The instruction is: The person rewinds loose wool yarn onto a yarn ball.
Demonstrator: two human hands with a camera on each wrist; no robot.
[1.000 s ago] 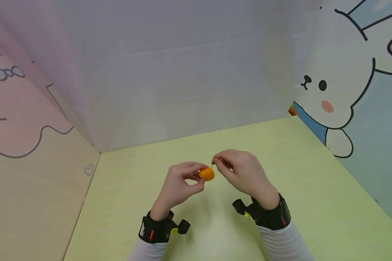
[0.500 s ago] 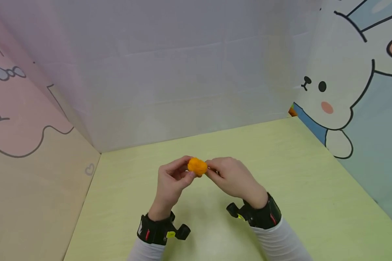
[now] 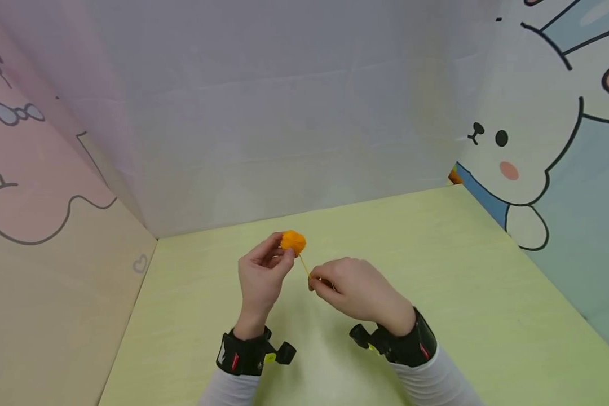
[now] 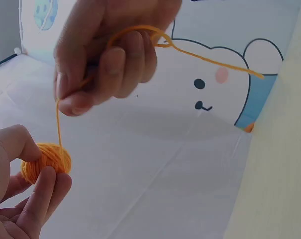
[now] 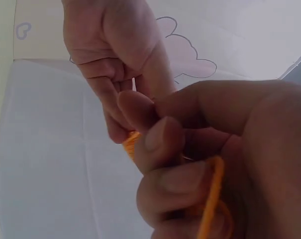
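Observation:
A small ball of orange yarn (image 3: 293, 242) is pinched between the thumb and fingers of my left hand (image 3: 260, 277), raised above the table. In the left wrist view, the strands wound round the ball (image 4: 47, 162) show clearly. One taut strand (image 3: 304, 265) runs from the ball to my right hand (image 3: 355, 287), whose thumb and forefinger pinch it. The yarn's loose tail (image 4: 215, 61) passes through the curled right fingers and trails out beyond them. In the right wrist view my right hand hides most of the ball.
Below both hands lies a pale yellow-green table (image 3: 208, 316). A whitish back wall (image 3: 284, 113) and cartoon-printed side panels (image 3: 578, 186) surround it. Each wrist wears a black strap with a small camera (image 3: 241, 355).
My left hand has moved left and away from me with the yarn ball. The right hand went in close to the ball, then drew back, leaving a longer strand between them.

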